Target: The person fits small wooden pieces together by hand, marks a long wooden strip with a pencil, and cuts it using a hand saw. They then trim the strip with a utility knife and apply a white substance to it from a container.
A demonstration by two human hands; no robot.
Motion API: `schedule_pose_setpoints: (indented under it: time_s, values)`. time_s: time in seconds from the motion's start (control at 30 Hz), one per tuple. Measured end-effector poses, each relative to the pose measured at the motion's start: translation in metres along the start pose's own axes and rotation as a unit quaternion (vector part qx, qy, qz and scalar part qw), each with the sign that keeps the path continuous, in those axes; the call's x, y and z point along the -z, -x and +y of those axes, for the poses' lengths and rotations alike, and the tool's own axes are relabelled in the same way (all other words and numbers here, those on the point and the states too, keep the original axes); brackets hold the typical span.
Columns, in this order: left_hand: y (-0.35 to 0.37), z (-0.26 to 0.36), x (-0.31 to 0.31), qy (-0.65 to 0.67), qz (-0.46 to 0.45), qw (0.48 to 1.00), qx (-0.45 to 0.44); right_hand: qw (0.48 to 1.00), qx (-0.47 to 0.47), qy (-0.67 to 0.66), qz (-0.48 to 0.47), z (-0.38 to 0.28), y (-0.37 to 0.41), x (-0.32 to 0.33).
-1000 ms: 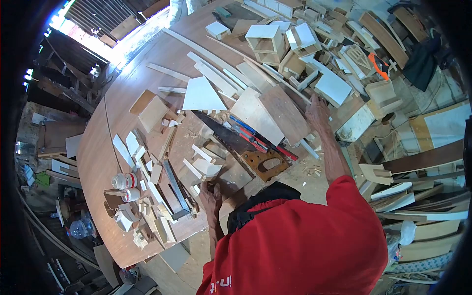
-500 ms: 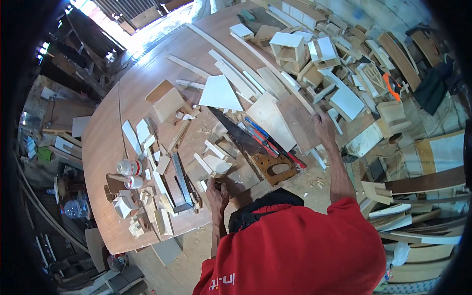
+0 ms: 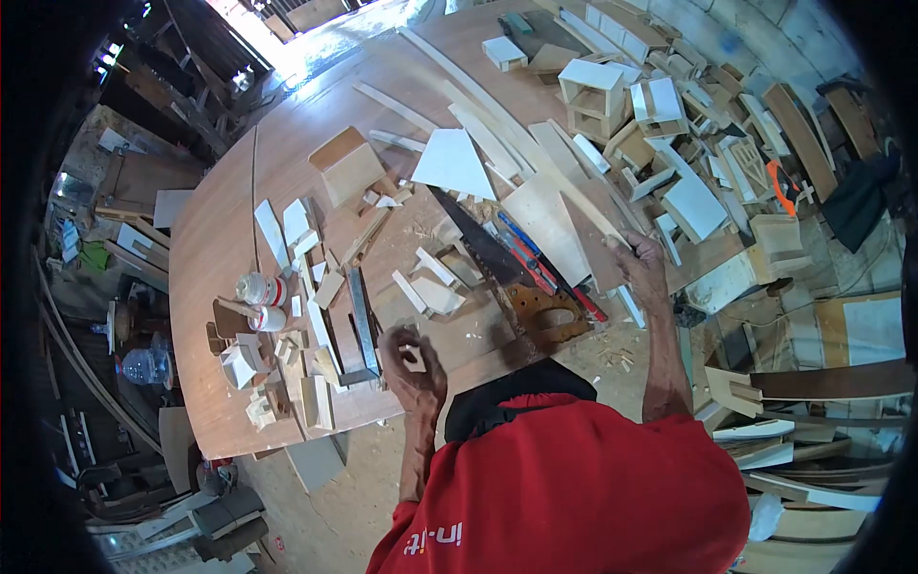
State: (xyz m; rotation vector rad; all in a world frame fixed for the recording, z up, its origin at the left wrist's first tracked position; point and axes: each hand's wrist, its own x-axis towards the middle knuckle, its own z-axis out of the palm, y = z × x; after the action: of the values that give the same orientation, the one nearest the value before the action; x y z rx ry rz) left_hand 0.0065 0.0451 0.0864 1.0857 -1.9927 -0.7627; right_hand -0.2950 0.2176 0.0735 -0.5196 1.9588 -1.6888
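My right hand (image 3: 644,264) is closed on the near end of a long thin wooden strip (image 3: 564,180), which slants away over the boards and is partly blurred. At the near side of the table, my left hand (image 3: 415,371) has curled fingers, with a small pale piece of wood (image 3: 413,360) showing inside the curl. Just beyond it lies a small wooden assembly (image 3: 438,292) with upright slats. Between my hands rests a handsaw (image 3: 547,314) with a brown wooden handle. Blue and red tools (image 3: 526,256) lie alongside its blade.
A metal square (image 3: 360,330) and wood offcuts lie left of my left hand, near white jars (image 3: 260,289). A white-faced panel (image 3: 454,165) and an open wooden box (image 3: 349,165) sit farther back. Stacked wood parts (image 3: 660,105) and an orange-handled tool (image 3: 786,187) crowd the right side.
My left hand has moved left, away from the small assembly, and its fingers have curled. The long strip in my right hand has shifted and now lies across the boards. The view has turned slightly.
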Motion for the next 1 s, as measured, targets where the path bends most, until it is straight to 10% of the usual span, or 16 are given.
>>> schedule_pose_setpoints:
  time_s: [0.13,0.3,0.37,0.5,1.0]
  values:
    - [-0.031,0.081,0.020,-0.120,-0.079,0.922,-0.358,0.985,-0.003,0.048,-0.163,-0.036,0.013,0.004]
    - [-0.035,0.131,0.022,-0.240,-0.196,0.855,-0.415,0.929,0.141,0.140,-0.312,-0.073,0.023,-0.008]
    - [-0.024,0.100,0.016,-0.202,-0.323,0.865,-0.328,0.890,0.194,0.164,-0.379,-0.079,0.023,-0.020]
    - [-0.007,0.063,0.022,-0.118,-0.237,0.927,-0.265,0.965,0.211,-0.002,-0.159,-0.059,0.037,-0.054]
    - [0.035,0.028,0.054,0.091,-0.298,0.949,0.053,0.944,0.198,-0.212,-0.157,-0.024,0.081,-0.135]
